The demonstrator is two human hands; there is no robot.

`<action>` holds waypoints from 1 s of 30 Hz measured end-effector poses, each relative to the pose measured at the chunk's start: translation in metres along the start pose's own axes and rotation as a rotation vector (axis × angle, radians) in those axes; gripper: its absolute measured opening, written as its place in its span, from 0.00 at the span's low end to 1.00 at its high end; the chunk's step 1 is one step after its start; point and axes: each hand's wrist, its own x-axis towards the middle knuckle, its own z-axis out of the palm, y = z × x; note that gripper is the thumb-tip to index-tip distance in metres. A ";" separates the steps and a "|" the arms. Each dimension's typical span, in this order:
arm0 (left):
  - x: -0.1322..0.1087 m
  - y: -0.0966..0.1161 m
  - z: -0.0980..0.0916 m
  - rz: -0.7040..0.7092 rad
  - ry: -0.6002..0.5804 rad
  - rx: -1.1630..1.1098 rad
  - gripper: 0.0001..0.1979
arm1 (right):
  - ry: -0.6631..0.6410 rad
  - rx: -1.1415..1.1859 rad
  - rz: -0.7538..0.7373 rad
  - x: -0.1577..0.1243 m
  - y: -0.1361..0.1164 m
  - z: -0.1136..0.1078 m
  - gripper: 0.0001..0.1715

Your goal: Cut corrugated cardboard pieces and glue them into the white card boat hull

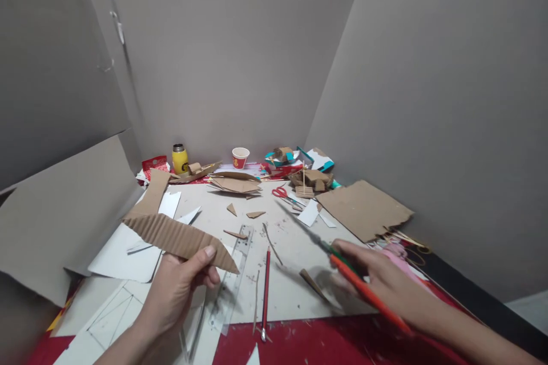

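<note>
left hand (182, 282): grip pinching pointed corrugated cardboard strip (180, 238) between thumb and fingers, above the table (295, 305) near the clear ruler (240, 262) | right hand (370, 268): grip curled around orange-and-green-handled scissors (363, 290), blades blurred, pointing away and leftward | red pencil (266, 291): lying between both hands

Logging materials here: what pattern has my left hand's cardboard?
The cardboard has parallel brown ridges; head view.

Clock centred on the desk (291, 305). At 8 o'clock, the left hand (173, 291) grips a corrugated cardboard piece (171, 234), thumb on top, its point toward 4. At 4 o'clock, the right hand (377, 268) holds scissors (368, 292), blurred, blades toward 10. Red pencil (266, 285) lies at 6; paper cup (240, 158) stands at 12.
</note>
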 end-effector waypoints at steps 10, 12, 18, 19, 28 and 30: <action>-0.008 0.001 0.000 0.078 -0.055 0.097 0.15 | -0.459 0.120 -0.246 0.019 -0.068 0.016 0.27; -0.009 0.003 0.001 0.091 -0.049 0.109 0.15 | -0.480 0.152 -0.268 0.023 -0.077 0.016 0.28; -0.009 0.009 0.004 0.108 -0.004 0.171 0.16 | -0.506 0.228 -0.258 0.024 -0.082 0.023 0.24; -0.010 0.009 0.004 0.107 0.005 0.185 0.16 | -0.498 0.232 -0.248 0.024 -0.081 0.024 0.23; -0.011 0.006 0.006 0.088 0.048 0.218 0.20 | -0.517 0.245 -0.220 0.023 -0.080 0.036 0.18; -0.010 0.005 0.006 0.081 0.039 0.202 0.20 | -0.497 0.219 -0.212 0.024 -0.081 0.036 0.19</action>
